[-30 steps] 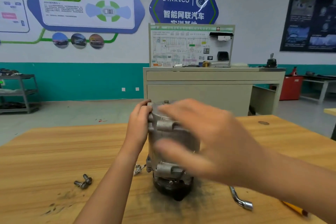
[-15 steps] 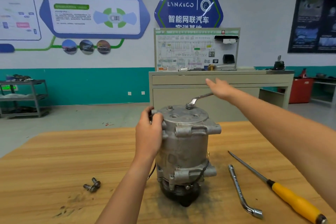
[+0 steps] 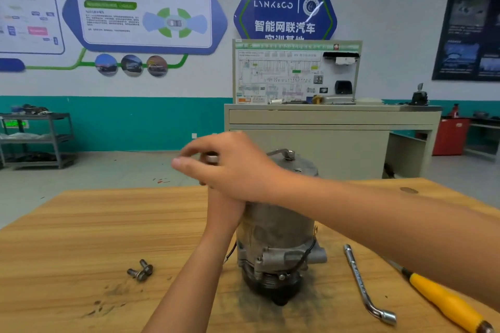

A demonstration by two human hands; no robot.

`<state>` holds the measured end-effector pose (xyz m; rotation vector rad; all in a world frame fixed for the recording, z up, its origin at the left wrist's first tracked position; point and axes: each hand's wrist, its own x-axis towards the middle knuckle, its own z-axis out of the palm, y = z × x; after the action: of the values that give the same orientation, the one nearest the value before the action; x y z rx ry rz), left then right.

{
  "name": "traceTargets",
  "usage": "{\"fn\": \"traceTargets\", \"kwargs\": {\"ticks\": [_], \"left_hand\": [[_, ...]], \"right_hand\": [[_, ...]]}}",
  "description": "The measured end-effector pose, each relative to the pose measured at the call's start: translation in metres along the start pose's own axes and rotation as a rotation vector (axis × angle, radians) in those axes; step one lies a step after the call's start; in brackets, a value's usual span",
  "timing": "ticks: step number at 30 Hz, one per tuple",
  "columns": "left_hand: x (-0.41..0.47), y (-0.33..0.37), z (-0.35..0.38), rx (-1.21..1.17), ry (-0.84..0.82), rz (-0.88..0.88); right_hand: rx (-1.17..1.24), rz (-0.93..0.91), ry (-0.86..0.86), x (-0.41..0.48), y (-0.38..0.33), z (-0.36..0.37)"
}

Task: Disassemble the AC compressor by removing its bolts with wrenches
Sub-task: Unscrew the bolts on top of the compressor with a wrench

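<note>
Heavy, stiff and likely greasy, the compressor (image 3: 278, 227) wants bracing round its body; the right hand (image 3: 232, 170) grips the wrench (image 3: 280, 152), while the left hand (image 3: 224, 209) has its fingers hidden.

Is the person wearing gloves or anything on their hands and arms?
No gloves. The left hand and right hand are bare. The left forearm and right forearm are bare too, with no sleeve in view. No watch, bracelet or ring shows, though much of the left hand is hidden.
</note>
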<state>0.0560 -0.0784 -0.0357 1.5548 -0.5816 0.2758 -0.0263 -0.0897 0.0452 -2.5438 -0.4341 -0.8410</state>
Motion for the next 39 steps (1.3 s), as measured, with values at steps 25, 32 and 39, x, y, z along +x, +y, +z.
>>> {"fn": "traceTargets", "kwargs": {"ticks": [25, 32, 39], "left_hand": [[-0.006, 0.0, -0.002, -0.181, -0.054, 0.038], [-0.008, 0.006, -0.005, -0.223, -0.06, 0.063], [-0.004, -0.006, 0.0, -0.172, -0.059, 0.061]], "right_hand": [[-0.363, 0.727, -0.286, 0.058, 0.11, -0.043], [-0.401, 0.247, -0.158, 0.053, 0.043, 0.007], [0.065, -0.033, 0.286, -0.069, 0.012, -0.027]]}}
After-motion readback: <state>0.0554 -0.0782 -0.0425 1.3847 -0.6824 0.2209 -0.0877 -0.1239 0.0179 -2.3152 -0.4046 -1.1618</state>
